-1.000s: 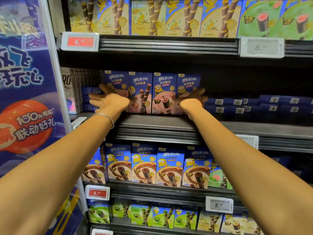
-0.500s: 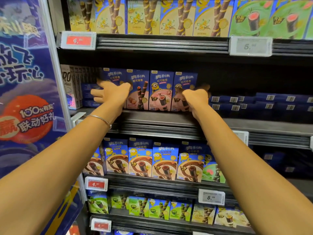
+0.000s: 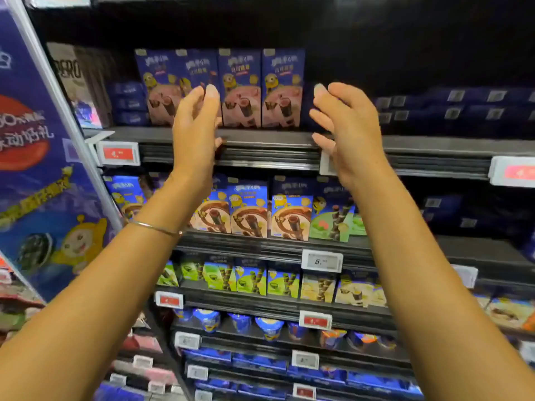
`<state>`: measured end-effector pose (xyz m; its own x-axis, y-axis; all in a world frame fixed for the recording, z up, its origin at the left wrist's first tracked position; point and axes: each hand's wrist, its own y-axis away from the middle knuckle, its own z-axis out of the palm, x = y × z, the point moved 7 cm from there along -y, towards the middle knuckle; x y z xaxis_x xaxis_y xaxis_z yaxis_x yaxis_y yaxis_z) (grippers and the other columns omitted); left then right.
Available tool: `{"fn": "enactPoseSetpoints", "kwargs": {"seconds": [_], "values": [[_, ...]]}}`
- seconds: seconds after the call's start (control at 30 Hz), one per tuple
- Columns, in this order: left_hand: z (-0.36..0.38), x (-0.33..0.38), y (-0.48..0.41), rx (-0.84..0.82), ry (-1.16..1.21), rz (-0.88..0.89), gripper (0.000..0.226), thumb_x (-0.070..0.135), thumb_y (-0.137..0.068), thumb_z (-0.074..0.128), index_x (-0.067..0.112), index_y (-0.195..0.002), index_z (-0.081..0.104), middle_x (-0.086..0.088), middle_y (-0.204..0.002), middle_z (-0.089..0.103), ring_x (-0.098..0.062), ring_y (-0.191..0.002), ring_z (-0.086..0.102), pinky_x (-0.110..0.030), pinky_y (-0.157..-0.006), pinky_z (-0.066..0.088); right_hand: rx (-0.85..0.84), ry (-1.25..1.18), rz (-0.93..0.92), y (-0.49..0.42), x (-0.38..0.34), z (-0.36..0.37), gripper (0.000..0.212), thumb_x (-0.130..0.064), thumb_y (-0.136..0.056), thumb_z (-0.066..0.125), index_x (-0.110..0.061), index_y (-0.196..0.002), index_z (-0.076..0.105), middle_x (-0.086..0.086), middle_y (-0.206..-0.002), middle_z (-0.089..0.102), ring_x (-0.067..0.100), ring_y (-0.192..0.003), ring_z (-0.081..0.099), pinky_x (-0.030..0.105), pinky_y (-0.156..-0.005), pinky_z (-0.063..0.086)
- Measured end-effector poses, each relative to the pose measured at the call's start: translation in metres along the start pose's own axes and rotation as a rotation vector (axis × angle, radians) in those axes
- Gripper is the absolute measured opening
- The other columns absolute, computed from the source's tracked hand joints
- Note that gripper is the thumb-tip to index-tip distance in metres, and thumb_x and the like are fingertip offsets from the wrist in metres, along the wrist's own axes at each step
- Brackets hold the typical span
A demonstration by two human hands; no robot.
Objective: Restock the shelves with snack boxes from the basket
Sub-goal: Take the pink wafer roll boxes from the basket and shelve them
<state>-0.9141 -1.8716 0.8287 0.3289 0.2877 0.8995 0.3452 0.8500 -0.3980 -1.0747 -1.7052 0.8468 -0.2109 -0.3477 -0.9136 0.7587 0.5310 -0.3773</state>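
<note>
A row of blue-and-pink snack boxes stands upright on a dark shelf. My left hand is raised in front of the row's left part, fingers relaxed, holding nothing. My right hand hovers just right of the row, fingers loosely spread and empty. Both hands are pulled back from the boxes and touch none of them. The basket is out of view.
Below are shelves with brown snack boxes, green boxes and blue cups. Flat dark blue boxes lie stacked right of the row. A blue promotional panel borders the shelves on the left. Price tags line the shelf edges.
Both hands have let go of the sides of the pink box row and drawn back toward me. The view has tilted down, showing lower shelves.
</note>
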Motion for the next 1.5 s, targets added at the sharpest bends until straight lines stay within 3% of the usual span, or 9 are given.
{"fn": "enactPoseSetpoints", "kwargs": {"seconds": [0.13,0.3,0.5,0.7,0.83,0.9,1.1,1.3,1.5], "values": [[-0.005,-0.062,0.098,-0.065,0.195,-0.088,0.043,0.055,-0.095,0.045,0.036,-0.132,0.057,0.0,-0.128,0.073,-0.018,-0.111,0.075,-0.033,-0.086,0.056,-0.079,-0.172,0.052,0.071,0.057,-0.054,0.034,-0.037,-0.094,0.06,-0.018,-0.123,0.06,0.006,-0.117,0.074,0.021,-0.109,0.072,0.041,-0.094,0.056],[-0.02,-0.239,0.254,-0.174,0.071,-0.583,0.041,0.046,-0.108,0.045,0.023,-0.14,0.057,0.0,-0.111,0.076,-0.016,-0.09,0.074,-0.032,-0.074,0.05,0.074,-0.104,0.549,0.19,0.217,-0.141,0.023,-0.032,-0.096,0.059,-0.02,-0.116,0.063,0.004,-0.104,0.075,0.02,-0.092,0.074,0.032,-0.074,0.057],[-0.053,-0.399,0.44,-0.234,-0.114,-1.213,0.048,0.052,-0.11,0.039,0.02,-0.135,0.066,-0.008,-0.136,0.071,-0.028,-0.117,0.07,-0.036,-0.084,0.05,0.309,0.168,1.034,0.363,0.356,-0.251,0.023,-0.037,-0.099,0.058,-0.021,-0.114,0.065,0.005,-0.11,0.075,0.017,-0.091,0.071,0.029,-0.07,0.049],[-0.049,-0.473,0.558,-0.252,-0.212,-1.371,0.044,0.057,-0.11,0.038,0.024,-0.116,0.067,0.003,-0.096,0.077,-0.01,-0.075,0.072,-0.03,-0.065,0.049,0.375,0.219,1.246,0.472,0.451,-0.317,0.014,-0.027,-0.101,0.056,-0.019,-0.093,0.064,0.007,-0.091,0.065,0.019,-0.072,0.06,0.025,-0.06,0.04],[-0.043,-0.543,0.647,-0.3,-0.219,-1.513,0.049,0.065,-0.107,0.035,0.028,-0.108,0.067,0.002,-0.093,0.073,-0.02,-0.085,0.066,-0.033,-0.071,0.046,0.387,0.188,1.3,0.544,0.538,-0.36,0.008,-0.024,-0.094,0.063,-0.017,-0.091,0.064,0.006,-0.08,0.07,0.017,-0.061,0.067,0.024,-0.044,0.049],[-0.042,-0.593,0.691,-0.296,-0.195,-1.559,0.052,0.07,-0.104,0.036,0.026,-0.1,0.064,0.001,-0.089,0.066,-0.019,-0.08,0.059,-0.032,-0.068,0.039,0.325,0.244,1.376,0.583,0.594,-0.385,0.012,-0.023,-0.099,0.058,-0.014,-0.093,0.063,0.008,-0.089,0.069,0.022,-0.076,0.065,0.029,-0.055,0.055],[-0.043,-0.738,0.785,-0.282,-0.264,-1.585,0.082,0.086,-0.094,0.03,0.022,-0.131,0.065,-0.008,-0.128,0.072,-0.033,-0.112,0.07,-0.048,-0.089,0.05,0.21,0.654,1.051,0.658,0.75,-0.433,0.011,-0.026,-0.085,0.073,-0.029,-0.081,0.062,-0.019,-0.071,0.068,-0.005,-0.075,0.065,0.011,-0.062,0.046],[-0.047,-0.824,0.82,0.098,-0.199,-1.494,0.081,0.086,-0.094,0.03,0.015,-0.105,0.068,-0.008,-0.11,0.078,-0.027,-0.097,0.068,-0.037,-0.074,0.042,-0.382,1.331,0.681,0.676,0.862,-0.431,0.041,-0.05,-0.086,0.06,-0.019,-0.111,0.068,0.004,-0.105,0.069,0.029,-0.107,0.06,0.04,-0.097,0.042],[-0.049,-0.846,0.832,0.148,-0.162,-1.384,0.087,0.089,-0.092,0.026,0.015,-0.116,0.067,-0.006,-0.114,0.077,-0.024,-0.095,0.062,-0.038,-0.077,0.044,-0.669,1.39,0.681,0.672,0.904,-0.441,0.073,-0.083,-0.079,0.041,-0.031,-0.127,0.062,-0.002,-0.133,0.064,0.024,-0.13,0.054,0.057,-0.117,0.012]]}}
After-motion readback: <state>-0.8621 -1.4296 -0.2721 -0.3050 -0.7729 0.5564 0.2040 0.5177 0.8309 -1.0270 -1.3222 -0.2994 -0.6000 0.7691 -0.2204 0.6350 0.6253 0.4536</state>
